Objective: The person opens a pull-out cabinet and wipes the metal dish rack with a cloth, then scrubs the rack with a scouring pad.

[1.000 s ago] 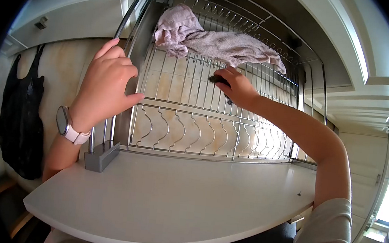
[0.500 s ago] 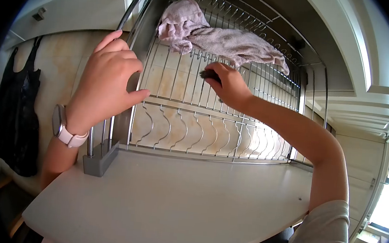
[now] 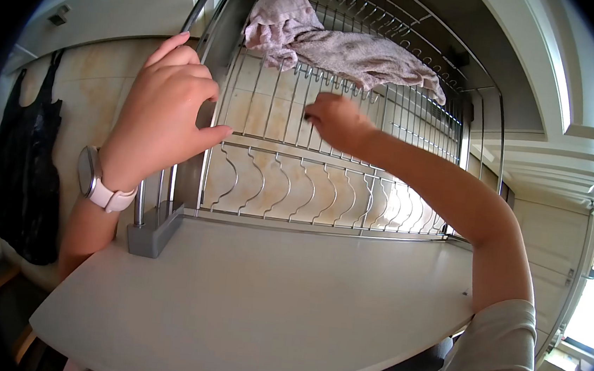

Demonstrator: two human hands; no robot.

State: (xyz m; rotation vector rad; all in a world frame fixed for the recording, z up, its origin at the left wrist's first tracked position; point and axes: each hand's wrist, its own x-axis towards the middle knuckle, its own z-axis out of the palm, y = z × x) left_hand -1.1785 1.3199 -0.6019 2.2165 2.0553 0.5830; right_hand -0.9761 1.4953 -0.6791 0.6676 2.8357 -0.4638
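My left hand (image 3: 170,104), with a watch (image 3: 96,182) on its wrist, rests at the left side rail of a pull-out wire rack (image 3: 286,142). Its fingers are apart, the thumb stretched toward the wires, and nothing is in its grasp. Over the middle of the rack my right hand (image 3: 338,122) is closed around a small dark object (image 3: 308,118), mostly hidden by the fingers. A crumpled pinkish cloth (image 3: 351,54) lies across the rack's far part, beyond my right hand.
A pale curved drawer front (image 3: 259,295) spans the near side, with a grey bracket (image 3: 153,233) at its left corner. A black bag (image 3: 28,169) lies at far left. White cabinets (image 3: 546,243) stand on the right.
My right hand has moved left over the wires, and the dark object is now more hidden in its fingers. The view has shifted slightly; my left hand stays at the rail.
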